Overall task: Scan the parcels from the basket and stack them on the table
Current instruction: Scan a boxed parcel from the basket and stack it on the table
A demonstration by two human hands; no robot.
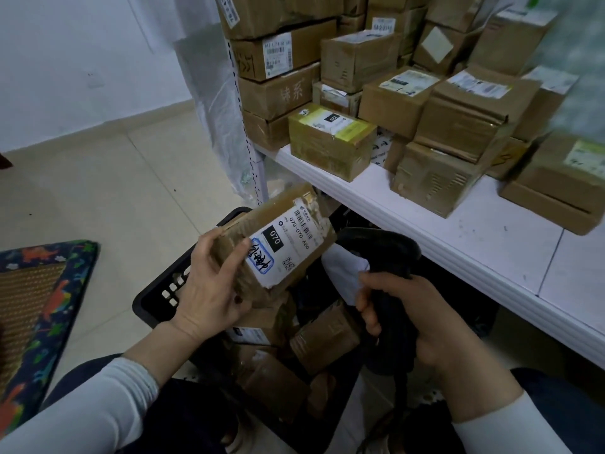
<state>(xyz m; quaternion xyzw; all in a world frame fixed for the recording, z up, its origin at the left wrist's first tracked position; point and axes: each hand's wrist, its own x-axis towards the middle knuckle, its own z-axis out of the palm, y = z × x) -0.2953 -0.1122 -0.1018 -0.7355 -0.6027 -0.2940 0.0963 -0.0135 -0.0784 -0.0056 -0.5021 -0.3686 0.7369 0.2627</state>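
Observation:
My left hand (209, 283) grips a brown cardboard parcel (288, 224) with a white label marked 070, held above the black basket (157, 296) with the label facing up. My right hand (422, 316) grips the handle of a black barcode scanner (379, 247), whose head sits just right of the parcel. Several more brown parcels (324, 335) lie in the basket below. On the white table (491, 244) at the right stand many stacked cardboard parcels (330, 142).
A white shelf post (242, 126) with plastic sheeting stands left of the table. A dinosaur-patterned mat (42, 309) lies on the tiled floor at the left. My knees frame the basket at the bottom.

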